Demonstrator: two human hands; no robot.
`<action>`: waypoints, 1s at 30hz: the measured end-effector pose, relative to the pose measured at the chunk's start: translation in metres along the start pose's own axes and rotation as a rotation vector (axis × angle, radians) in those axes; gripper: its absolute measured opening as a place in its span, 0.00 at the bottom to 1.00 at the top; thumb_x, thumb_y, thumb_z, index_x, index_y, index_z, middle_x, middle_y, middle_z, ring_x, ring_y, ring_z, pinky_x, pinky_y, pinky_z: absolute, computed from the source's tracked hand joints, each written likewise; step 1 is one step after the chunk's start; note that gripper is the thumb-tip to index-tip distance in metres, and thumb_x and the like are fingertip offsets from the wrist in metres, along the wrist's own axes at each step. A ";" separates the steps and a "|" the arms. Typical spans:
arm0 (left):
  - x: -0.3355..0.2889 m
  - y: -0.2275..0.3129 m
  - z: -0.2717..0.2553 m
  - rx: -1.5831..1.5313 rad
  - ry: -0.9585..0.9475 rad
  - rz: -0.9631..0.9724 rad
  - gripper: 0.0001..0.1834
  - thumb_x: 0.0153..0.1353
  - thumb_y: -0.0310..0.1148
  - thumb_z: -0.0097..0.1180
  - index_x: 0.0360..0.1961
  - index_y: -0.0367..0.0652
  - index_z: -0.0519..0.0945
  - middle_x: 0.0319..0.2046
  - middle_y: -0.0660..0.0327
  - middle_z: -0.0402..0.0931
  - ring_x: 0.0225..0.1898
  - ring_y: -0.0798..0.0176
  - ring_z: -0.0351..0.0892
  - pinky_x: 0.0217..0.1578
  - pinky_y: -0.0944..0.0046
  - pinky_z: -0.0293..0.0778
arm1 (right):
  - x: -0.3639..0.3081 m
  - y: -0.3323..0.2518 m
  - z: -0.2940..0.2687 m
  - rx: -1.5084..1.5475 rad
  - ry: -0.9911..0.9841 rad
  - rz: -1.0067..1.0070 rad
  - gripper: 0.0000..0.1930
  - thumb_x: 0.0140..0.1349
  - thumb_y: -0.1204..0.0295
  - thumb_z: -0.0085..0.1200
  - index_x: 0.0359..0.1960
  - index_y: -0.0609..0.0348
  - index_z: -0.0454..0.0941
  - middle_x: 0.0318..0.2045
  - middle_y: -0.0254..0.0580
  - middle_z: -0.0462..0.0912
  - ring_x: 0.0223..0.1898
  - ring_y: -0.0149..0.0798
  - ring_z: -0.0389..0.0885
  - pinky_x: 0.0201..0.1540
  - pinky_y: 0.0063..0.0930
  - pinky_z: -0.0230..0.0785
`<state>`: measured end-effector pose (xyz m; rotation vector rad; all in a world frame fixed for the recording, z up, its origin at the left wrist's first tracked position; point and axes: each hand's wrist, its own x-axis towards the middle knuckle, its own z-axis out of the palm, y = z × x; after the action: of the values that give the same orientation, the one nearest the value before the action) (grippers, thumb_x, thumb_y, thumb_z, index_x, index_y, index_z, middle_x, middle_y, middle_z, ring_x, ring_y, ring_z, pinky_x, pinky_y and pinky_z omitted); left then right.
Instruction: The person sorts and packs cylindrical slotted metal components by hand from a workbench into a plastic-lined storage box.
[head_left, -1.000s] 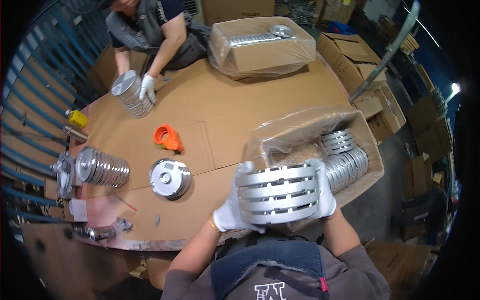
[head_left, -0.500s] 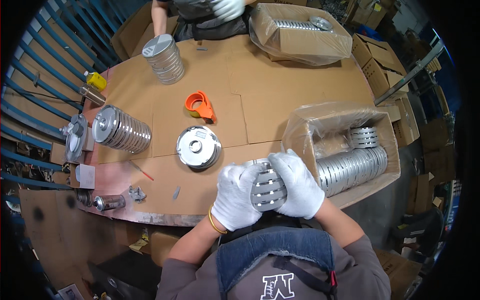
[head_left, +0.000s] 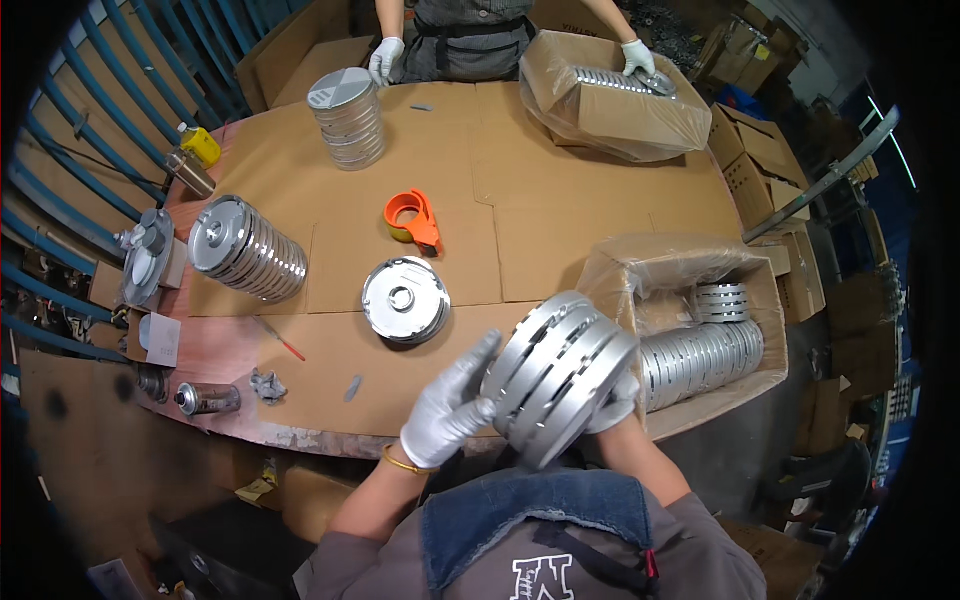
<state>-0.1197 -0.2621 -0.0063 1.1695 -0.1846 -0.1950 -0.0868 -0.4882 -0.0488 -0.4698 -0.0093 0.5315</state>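
In front of me is a tilted stack of silver slotted metal discs (head_left: 555,380), held up off the table. My gloved right hand (head_left: 615,403) grips it from the right side, its fingers partly hidden behind the stack. Against the stack's left side is my gloved left hand (head_left: 450,408), open, thumb and fingers apart; whether it touches cannot be told. A shorter pile of silver discs (head_left: 405,303) with a central hub stands left of the stack. To my right, a plastic-lined carton (head_left: 715,395) holds a long row of discs (head_left: 700,362) and a small upright stack (head_left: 722,302).
An orange tape dispenser (head_left: 425,225) lies mid-table. Disc stacks stand at left (head_left: 265,255) and far left (head_left: 352,130). A spray can (head_left: 210,398) and red-tipped tool (head_left: 290,348) are near the left edge. Opposite, a co-worker's gloved hand (head_left: 638,57) reaches into another carton (head_left: 640,125).
The metal stack has come up and tilted, its slotted side now showing larger. My left hand has opened from its grip. The co-worker's one hand has moved to the far carton.
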 end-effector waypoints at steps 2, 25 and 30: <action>0.001 -0.004 0.002 0.173 -0.011 0.068 0.36 0.56 0.43 0.61 0.61 0.34 0.64 0.53 0.50 0.71 0.55 0.58 0.70 0.56 0.62 0.63 | 0.001 0.012 0.001 0.178 0.033 0.016 0.42 0.39 0.60 0.64 0.60 0.56 0.64 0.57 0.46 0.69 0.58 0.49 0.68 0.63 0.46 0.58; 0.002 -0.006 -0.005 0.163 0.215 -0.050 0.27 0.61 0.37 0.57 0.55 0.31 0.67 0.44 0.59 0.75 0.45 0.69 0.74 0.48 0.68 0.69 | 0.006 0.028 0.031 0.606 0.295 0.532 0.24 0.59 0.46 0.43 0.48 0.47 0.75 0.47 0.43 0.77 0.47 0.49 0.76 0.46 0.57 0.69; -0.005 -0.009 -0.035 -0.279 0.059 -0.301 0.42 0.54 0.55 0.58 0.60 0.33 0.61 0.53 0.56 0.68 0.52 0.66 0.69 0.51 0.64 0.67 | 0.004 0.016 0.034 0.192 0.386 0.365 0.30 0.57 0.52 0.51 0.60 0.49 0.64 0.55 0.47 0.71 0.53 0.50 0.72 0.50 0.57 0.66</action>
<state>-0.1166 -0.2336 -0.0284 0.9194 0.0714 -0.4369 -0.0950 -0.4593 -0.0254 -0.3807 0.5019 0.7830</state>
